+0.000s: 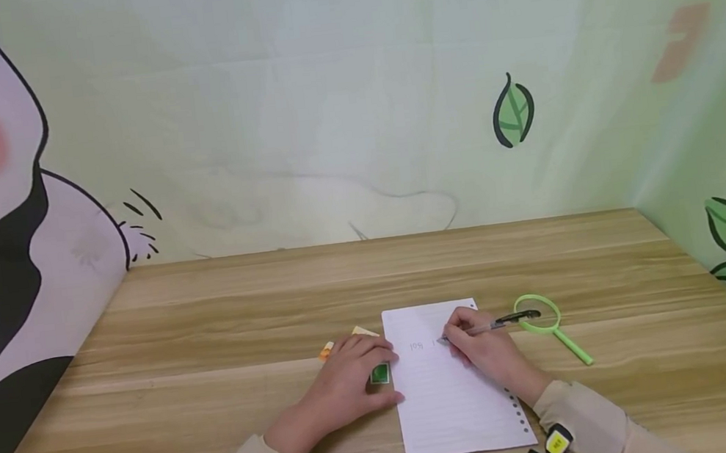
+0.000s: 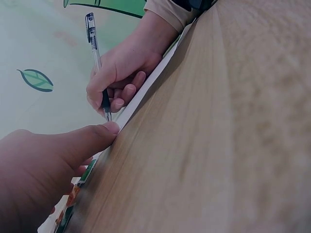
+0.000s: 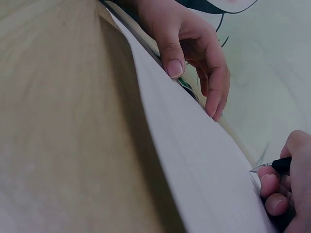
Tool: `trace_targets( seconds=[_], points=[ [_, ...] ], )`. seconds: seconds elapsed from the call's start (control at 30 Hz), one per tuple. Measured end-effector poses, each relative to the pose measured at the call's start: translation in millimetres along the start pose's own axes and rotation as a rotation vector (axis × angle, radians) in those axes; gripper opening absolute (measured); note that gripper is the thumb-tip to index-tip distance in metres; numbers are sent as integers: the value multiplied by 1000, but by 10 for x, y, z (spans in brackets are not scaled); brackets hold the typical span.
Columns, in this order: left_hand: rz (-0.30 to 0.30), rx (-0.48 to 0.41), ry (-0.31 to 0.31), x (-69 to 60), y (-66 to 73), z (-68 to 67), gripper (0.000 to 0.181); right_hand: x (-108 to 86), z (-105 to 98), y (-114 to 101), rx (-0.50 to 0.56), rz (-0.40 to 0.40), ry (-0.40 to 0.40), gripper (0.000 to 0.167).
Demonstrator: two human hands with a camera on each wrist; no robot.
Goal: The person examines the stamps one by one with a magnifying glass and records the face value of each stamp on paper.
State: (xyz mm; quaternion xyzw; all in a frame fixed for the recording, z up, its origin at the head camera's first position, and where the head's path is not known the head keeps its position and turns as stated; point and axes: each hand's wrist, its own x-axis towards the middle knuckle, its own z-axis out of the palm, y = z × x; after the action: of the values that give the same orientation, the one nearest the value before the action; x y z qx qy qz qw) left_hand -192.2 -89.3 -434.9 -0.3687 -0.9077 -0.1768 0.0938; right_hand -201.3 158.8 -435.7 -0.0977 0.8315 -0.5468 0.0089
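A lined white sheet of loose-leaf paper (image 1: 456,416), with holes along its right side, lies on the table. My right hand (image 1: 486,354) rests on its upper part and pinches a clear pen with a black cap end (image 1: 517,317), also seen in the left wrist view as a pen (image 2: 94,41). The pen's tip meets the paper beside small handwritten figures (image 1: 417,346). My left hand (image 1: 349,383) lies spread at the sheet's left edge, thumb and fingertips touching it. Beneath that hand are colourful printed pieces (image 1: 380,374), mostly covered.
A light green magnifying glass (image 1: 573,347) lies just right of the paper, its ring partly behind the pen's end. The wood-grain table (image 1: 245,305) ends at a printed cloth backdrop (image 1: 352,124). Dark devices with yellow labels (image 1: 557,444) sit at the wrists.
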Motion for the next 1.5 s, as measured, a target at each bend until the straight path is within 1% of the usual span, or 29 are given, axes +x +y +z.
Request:
trace_targets(
  seconds=[0.27,0.47,0.63,0.73,0.8,1.0,1.27,1.5],
  points=[
    [-9,-8,-12,-2,9,-7,46,1,22,27,-49,16,37,15],
    [-7,-12,-5,3,26,-23,46,-3,21,26,-75,8,44,15],
    [-9,-15,-12,1,31,-27,46,-15,23,5,-100,58,74,17],
    [-13,-16,-17,-2,32,-23,46,-22,20,-14,-94,94,98,18],
    [-14,-15,-17,-3,31,-19,46,-25,16,-22,-84,101,102,18],
    [-12,-7,-10,1,27,-14,46,-31,12,-27,-72,91,89,16],
    [-10,-12,-15,2,31,-17,46,-23,13,-21,-104,87,119,19],
    [-15,-14,-6,4,29,-18,45,-10,14,-5,-112,72,89,18]
  ],
)
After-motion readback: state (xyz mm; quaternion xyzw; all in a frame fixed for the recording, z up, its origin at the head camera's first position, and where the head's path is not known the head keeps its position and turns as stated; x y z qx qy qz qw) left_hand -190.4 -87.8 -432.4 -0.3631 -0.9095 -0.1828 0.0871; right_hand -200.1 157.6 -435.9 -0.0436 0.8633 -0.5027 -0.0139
